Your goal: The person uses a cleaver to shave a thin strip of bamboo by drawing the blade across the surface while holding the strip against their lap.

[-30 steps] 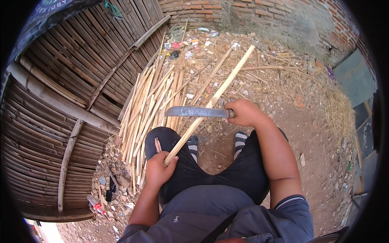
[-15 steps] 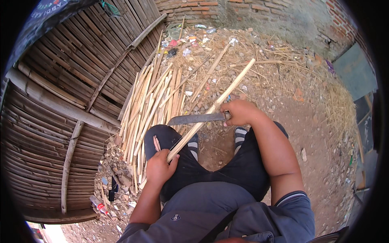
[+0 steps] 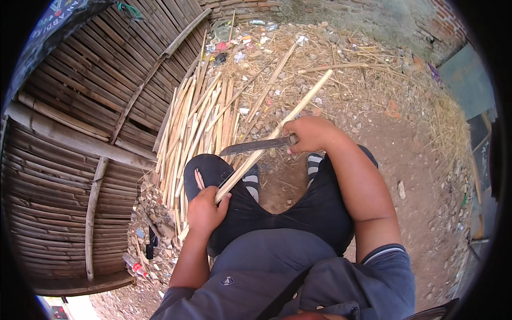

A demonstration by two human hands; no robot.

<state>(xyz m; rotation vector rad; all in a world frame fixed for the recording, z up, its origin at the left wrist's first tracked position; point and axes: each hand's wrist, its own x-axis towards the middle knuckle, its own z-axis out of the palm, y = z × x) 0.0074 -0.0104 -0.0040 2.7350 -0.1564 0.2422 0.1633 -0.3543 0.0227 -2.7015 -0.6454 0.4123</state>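
Note:
A long pale wooden strip (image 3: 242, 173) slants from my left knee up toward the far right. My left hand (image 3: 207, 209) is closed around its near end, thumb along the wood, beside the knee. In my right hand (image 3: 309, 133) is the handle of a machete, and those fingers also lie close against the strip's upper part. The dark machete blade (image 3: 250, 146) points left and crosses the strip between my hands. Whether its edge bites into the wood, I cannot tell.
Many similar strips (image 3: 184, 138) lie piled left of my knees. A slatted bamboo wall (image 3: 58, 208) stands at the left, a brick wall (image 3: 341, 18) at the back. Litter, straw and stones cover the ground beyond my feet. A plastic bottle (image 3: 134, 265) lies lower left.
The whole view has shifted slightly, so the scene sits higher. The machete blade has tilted a little, its handle end now higher. Both hands keep their hold.

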